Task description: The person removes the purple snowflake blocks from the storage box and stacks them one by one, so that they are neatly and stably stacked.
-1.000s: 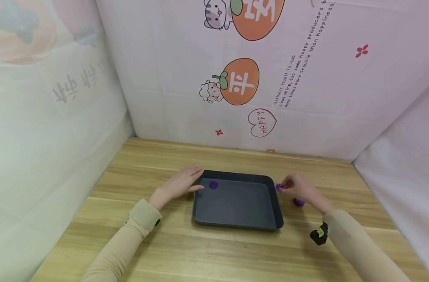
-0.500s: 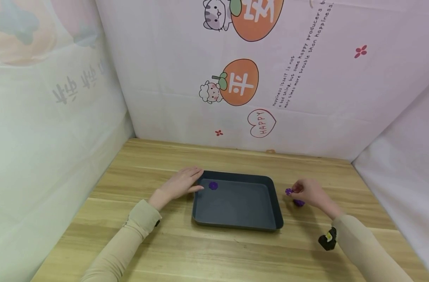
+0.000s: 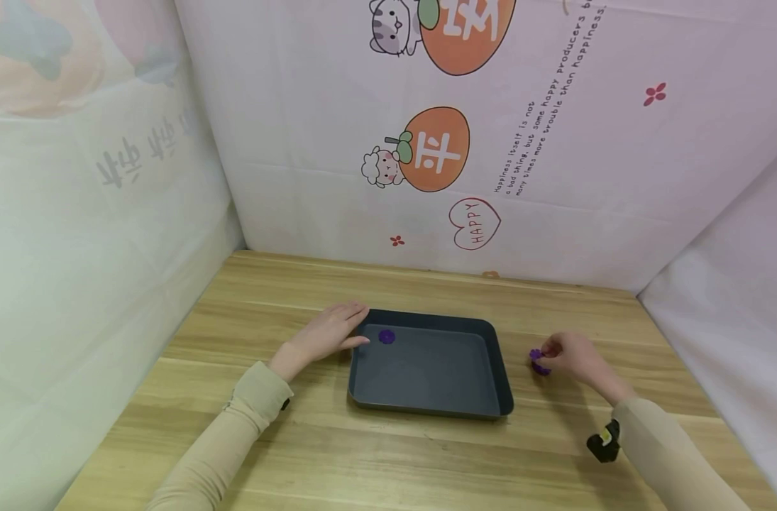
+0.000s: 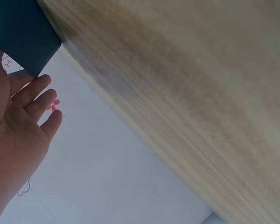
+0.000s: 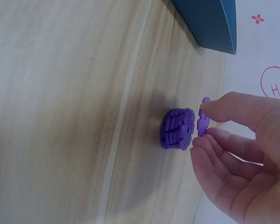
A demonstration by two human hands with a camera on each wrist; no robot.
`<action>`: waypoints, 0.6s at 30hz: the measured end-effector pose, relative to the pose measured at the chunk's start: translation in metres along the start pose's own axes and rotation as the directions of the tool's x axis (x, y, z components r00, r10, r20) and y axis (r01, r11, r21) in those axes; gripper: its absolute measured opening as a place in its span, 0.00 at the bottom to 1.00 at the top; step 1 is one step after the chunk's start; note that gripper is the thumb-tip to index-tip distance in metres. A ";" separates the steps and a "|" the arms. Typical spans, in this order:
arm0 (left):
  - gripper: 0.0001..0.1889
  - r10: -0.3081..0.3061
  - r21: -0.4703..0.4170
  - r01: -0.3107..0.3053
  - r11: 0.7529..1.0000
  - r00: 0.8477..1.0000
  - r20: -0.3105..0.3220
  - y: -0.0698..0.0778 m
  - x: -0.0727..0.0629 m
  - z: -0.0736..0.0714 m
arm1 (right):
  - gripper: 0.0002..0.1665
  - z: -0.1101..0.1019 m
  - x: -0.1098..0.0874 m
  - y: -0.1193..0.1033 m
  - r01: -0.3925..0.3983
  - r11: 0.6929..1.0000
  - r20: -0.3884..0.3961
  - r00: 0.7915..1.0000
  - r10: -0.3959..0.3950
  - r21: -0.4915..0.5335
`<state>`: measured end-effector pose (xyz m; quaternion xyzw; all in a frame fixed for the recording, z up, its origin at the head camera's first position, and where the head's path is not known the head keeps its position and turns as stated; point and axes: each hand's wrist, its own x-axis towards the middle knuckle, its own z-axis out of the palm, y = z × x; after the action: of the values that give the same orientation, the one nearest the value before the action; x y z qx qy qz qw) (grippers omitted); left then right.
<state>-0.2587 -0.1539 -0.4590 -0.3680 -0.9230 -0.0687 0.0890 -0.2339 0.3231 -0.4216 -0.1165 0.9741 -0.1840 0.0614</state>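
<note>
My right hand (image 3: pixel 578 357) pinches a thin purple flower-shaped disc (image 5: pixel 204 122) between thumb and fingertips. Close beside it, in the right wrist view, a stack of similar purple discs (image 5: pixel 176 129) stands on the table; in the head view the held disc overlaps the stack. My left hand (image 3: pixel 324 332) rests at the far left corner of a dark grey rectangular tray (image 3: pixel 426 369), fingers extended and thumb over the left rim. Inside the tray, near that corner, lies one purple flower-shaped piece (image 3: pixel 387 336). The left wrist view shows the fingers (image 4: pixel 39 91) at the tray's corner.
The tray stands in the middle of a wooden table (image 3: pixel 388 461). A white printed cloth (image 3: pixel 337 142) hangs behind the table, with white cloth on both sides. Both sleeves (image 3: pixel 254 397) cross the front, and a small black device (image 3: pixel 604 443) sits at the right wrist.
My right hand has moved right and toward the front, carrying the purple disc from beside the tray's right rim to the stack. The left hand and tray stay in place.
</note>
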 end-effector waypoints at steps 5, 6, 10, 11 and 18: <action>0.35 -0.003 0.002 0.003 1.000 1.000 0.002 0.000 0.000 0.000 | 0.14 0.002 -0.001 0.006 0.000 1.000 -0.013 1.000 0.000 -0.003; 0.35 -0.005 -0.002 0.005 1.000 1.000 0.004 0.000 0.000 0.000 | 0.14 0.002 -0.001 0.007 0.000 1.000 -0.012 1.000 0.000 -0.005; 0.35 -0.011 -0.011 0.011 1.000 1.000 0.010 0.000 0.000 0.001 | 0.14 0.002 -0.003 0.009 -0.013 1.000 0.004 1.000 0.013 -0.014; 0.35 -0.011 -0.013 0.011 1.000 1.000 0.011 0.000 0.000 0.001 | 0.14 0.002 -0.003 0.010 -0.019 1.000 0.009 1.000 0.020 -0.018; 0.35 -0.023 -0.032 0.023 0.999 0.999 0.024 0.000 0.000 0.000 | 0.14 0.003 -0.003 0.014 -0.028 0.999 0.020 0.999 0.029 -0.036</action>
<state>-0.2585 -0.1539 -0.4590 -0.3596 -0.9269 -0.0801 0.0712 -0.2329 0.3354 -0.4297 -0.1054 0.9781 -0.1647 0.0720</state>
